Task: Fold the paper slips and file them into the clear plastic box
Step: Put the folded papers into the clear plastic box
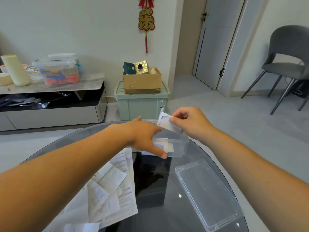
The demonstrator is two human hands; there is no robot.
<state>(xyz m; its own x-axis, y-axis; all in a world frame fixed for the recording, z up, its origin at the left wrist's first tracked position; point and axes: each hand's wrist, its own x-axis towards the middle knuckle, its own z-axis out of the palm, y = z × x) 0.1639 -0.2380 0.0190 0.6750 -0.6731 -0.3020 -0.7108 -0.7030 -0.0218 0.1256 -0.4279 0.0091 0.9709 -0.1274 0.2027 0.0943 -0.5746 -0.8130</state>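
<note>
"So, how far along was the filing?"
"Partway. Right hand pinched a folded slip just above the clear plastic box; left hand gripped one end of the box, steadying it on the counter."
"Contents?"
"Some filed slips lay inside, count unclear. Its lid lay off, nearby. A pile of unfolded slips sat on the counter, so most work was judged outstanding."

Grey chair, cardboard box on green bin, red ornament
</note>
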